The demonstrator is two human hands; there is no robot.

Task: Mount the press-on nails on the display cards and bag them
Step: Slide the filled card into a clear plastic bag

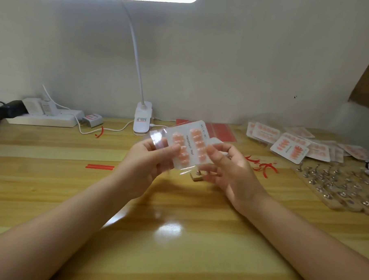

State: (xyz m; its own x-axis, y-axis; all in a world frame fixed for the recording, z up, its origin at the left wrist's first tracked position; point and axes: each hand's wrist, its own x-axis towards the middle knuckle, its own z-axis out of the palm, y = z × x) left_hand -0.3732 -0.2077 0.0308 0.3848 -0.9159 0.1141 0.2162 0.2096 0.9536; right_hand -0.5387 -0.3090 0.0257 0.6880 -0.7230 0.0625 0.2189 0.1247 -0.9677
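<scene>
Both of my hands are up over the striped wooden tabletop, sharing one white display card with two rows of peach press-on nails. The card sits inside a clear plastic bag, tilted, its top corner pointing away from me. My left hand pinches the bag's left edge, thumb on the front, fingers curled behind. My right hand holds the right edge, thumb pressing the front near the nails, the other fingers loosely bent underneath.

Just below the card, between my hands, a small wooden block with metal studs lies on the tabletop. Beyond my right hand are curls of red tape backing, then a heap of bagged nail cards and a wooden board of metal nail stands. Left of my left hand lie two red strips. Ahead of my hands stands a white clip lamp.
</scene>
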